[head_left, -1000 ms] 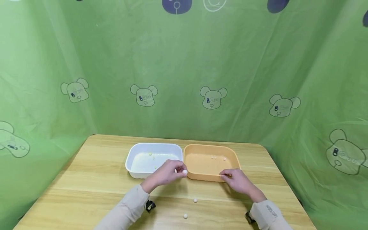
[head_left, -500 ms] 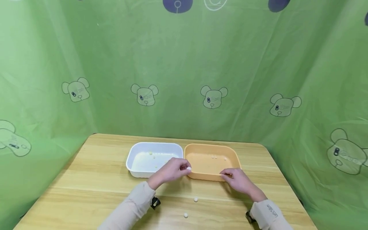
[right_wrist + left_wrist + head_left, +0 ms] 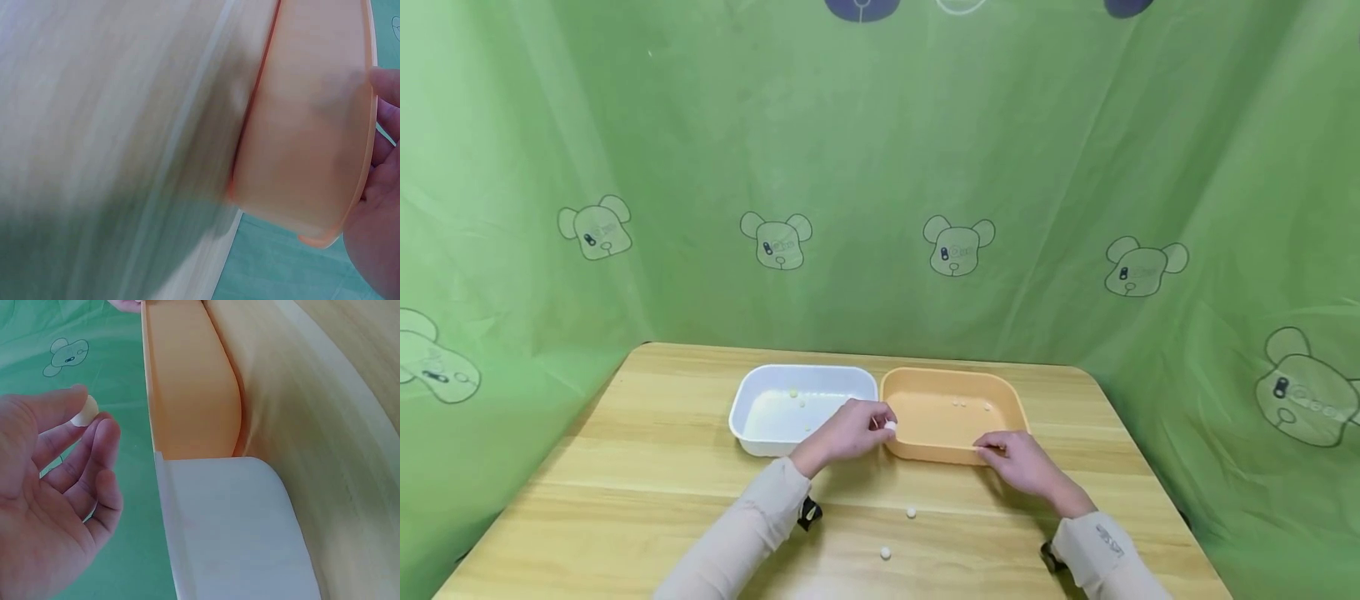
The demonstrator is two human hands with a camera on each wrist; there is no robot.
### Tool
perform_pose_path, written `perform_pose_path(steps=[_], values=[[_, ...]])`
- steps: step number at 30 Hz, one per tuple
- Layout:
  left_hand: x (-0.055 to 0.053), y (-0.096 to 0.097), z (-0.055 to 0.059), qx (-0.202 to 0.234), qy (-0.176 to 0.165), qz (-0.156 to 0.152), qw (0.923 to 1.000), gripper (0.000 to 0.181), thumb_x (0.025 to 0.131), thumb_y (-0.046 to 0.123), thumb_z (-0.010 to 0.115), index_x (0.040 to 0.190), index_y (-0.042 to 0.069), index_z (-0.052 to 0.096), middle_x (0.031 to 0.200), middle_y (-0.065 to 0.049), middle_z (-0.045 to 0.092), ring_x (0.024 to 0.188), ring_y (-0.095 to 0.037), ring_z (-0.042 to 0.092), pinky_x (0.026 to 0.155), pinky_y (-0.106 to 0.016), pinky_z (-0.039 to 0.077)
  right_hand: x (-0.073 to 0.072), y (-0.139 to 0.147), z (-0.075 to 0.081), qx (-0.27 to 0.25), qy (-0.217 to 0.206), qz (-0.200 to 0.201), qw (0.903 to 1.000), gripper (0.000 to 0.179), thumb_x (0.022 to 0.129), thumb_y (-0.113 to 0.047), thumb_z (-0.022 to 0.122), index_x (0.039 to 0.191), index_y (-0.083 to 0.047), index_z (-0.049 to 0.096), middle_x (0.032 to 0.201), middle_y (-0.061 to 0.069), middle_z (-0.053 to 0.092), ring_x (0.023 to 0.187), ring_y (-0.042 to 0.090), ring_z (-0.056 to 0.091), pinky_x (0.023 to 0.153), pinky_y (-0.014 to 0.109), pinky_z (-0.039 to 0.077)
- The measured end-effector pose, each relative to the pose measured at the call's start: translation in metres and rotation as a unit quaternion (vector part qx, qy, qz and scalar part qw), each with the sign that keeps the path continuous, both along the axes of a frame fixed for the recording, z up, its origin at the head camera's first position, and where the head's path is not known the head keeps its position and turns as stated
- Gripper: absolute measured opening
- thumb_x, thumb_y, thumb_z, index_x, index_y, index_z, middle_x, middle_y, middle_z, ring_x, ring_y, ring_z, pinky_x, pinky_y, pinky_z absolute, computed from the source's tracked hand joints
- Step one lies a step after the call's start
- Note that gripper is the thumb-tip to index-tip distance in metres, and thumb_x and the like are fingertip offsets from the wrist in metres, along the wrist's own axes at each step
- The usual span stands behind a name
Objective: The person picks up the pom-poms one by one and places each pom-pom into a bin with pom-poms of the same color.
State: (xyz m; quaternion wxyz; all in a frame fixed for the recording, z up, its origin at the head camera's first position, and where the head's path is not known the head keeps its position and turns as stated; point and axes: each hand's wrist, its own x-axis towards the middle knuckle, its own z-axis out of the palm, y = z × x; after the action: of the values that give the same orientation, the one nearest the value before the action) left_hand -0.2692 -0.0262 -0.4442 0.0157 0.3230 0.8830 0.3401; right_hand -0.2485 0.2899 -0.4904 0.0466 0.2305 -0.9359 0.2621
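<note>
Between thumb and fingertips my left hand [image 3: 850, 431] pinches a small white ball [image 3: 891, 426]. In the head view the ball overlaps the near left corner of an orange box [image 3: 940, 455]. The left wrist view has the ball [image 3: 86, 412] beside the rims of both boxes, above their height. My right hand [image 3: 1021, 463] grips the near rim of the orange box toward its right end, thumb on the outer wall and fingers over the edge. A white box [image 3: 767, 447] stands against the orange one on the left, partly hidden by my left hand.
Two white balls, one farther [image 3: 911, 512] and one nearer [image 3: 885, 552], lie on the wooden table [image 3: 587, 500] between my forearms. Several small pale pieces lie inside the boxes, yellowish in the white one. A green curtain [image 3: 865, 167] hangs behind and at both sides.
My left hand has moved a little right and away from me with the ball, to the orange box's corner. My right hand stays on the rim. The head view has tilted slightly down.
</note>
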Motion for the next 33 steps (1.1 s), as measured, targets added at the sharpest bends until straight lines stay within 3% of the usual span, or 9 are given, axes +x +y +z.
perform_pose_path(steps=[16,33], values=[[-0.006,0.005,0.0,-0.02,-0.011,-0.002,0.9997,0.008,0.088,0.017,0.066,0.094,0.012,0.066,0.078,0.008,0.062,0.072,-0.005,0.056,0.071,-0.022,0.048,0.001,0.0,0.0,0.0,0.014,0.001,0.9999,0.011,0.092,-0.019,0.061,0.094,-0.018,0.072,0.091,-0.007,0.069,0.086,0.012,0.063,0.077,0.037,0.053],[-0.02,0.035,-0.005,-0.009,-0.014,0.021,0.9996,0.009,0.083,0.013,0.07,0.09,0.011,0.066,0.076,0.006,0.062,0.07,-0.006,0.056,0.067,-0.02,0.047,0.0,-0.001,0.001,-0.007,0.008,0.0,0.9999,0.011,0.091,-0.018,0.061,0.093,-0.018,0.072,0.091,-0.007,0.069,0.085,0.011,0.063,0.077,0.036,0.052]])
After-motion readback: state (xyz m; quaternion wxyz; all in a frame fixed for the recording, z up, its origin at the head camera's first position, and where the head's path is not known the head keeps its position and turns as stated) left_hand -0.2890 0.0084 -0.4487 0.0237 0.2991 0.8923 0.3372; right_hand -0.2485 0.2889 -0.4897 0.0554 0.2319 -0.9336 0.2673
